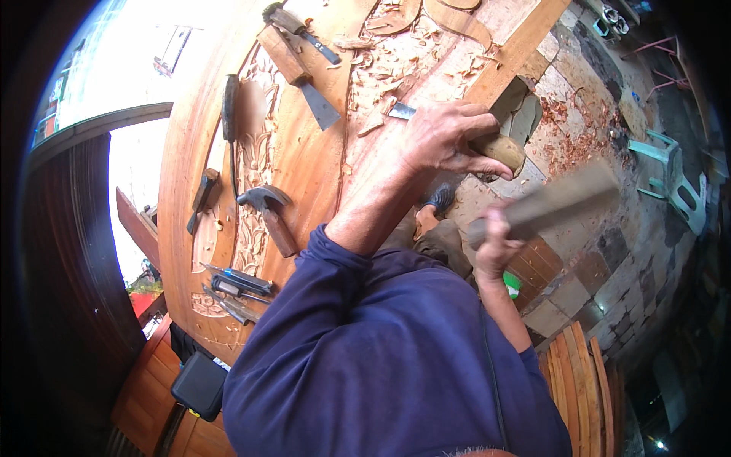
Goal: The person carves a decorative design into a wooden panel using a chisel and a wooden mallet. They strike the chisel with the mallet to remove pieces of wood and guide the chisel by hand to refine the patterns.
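My left hand (pixel 445 137) is wrapped round a wood chisel; its thick wooden handle (pixel 502 151) sticks out on the right and its metal blade (pixel 401 111) on the left. The blade tip rests at the carved wooden panel (pixel 312 183), beside curled shavings (pixel 373 76). In my right hand (pixel 497 244) I grip a wooden mallet (pixel 567 198), smeared by motion. The mallet is apart from the chisel handle, to its lower right, past the panel's edge.
On the panel lie a wide chisel (pixel 304 84), a claw hammer (pixel 270 217), a dark-handled tool (pixel 230 107), a short chisel (pixel 203 199) and several small tools (pixel 236 286). A green plastic stool (pixel 670 175) stands on the tiled floor, right. Planks (pixel 582 373) lie lower right; a black case (pixel 199 386), lower left.
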{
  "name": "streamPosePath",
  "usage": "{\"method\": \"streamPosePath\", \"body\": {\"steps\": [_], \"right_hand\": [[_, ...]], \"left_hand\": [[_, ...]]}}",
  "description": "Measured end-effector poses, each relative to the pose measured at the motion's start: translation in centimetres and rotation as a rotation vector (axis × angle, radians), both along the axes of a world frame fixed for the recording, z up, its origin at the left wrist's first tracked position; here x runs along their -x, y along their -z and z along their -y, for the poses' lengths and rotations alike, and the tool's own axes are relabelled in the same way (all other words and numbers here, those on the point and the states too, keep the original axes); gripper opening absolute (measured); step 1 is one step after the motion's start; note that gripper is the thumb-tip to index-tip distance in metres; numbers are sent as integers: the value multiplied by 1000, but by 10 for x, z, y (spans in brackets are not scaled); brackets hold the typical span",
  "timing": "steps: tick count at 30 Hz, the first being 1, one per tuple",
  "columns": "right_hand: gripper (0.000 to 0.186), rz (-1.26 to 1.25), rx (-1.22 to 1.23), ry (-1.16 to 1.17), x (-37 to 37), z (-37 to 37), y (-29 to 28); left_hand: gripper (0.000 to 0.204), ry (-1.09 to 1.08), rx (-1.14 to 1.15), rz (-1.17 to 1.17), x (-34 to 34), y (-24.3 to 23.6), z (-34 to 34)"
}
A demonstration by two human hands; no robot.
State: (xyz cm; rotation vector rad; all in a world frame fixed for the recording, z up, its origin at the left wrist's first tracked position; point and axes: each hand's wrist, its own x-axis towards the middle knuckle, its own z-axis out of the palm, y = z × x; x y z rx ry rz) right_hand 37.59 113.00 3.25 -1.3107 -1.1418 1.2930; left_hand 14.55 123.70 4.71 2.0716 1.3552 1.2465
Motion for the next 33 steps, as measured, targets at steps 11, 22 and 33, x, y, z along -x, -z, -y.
{"method": "streamPosePath", "body": {"steps": [11,22,33], "right_hand": [[49,137,87,-229,-2,-1,23],[30,-7,-15,-69,-26,-48,-17],[28,-61,1,-204,-40,-133,-25]], "left_hand": [[61,-75,62,-13,18,-32,34],[54,-1218,122,-517,166,-58,34],[88,-1333,796,-365,212,-39,-32]]}}
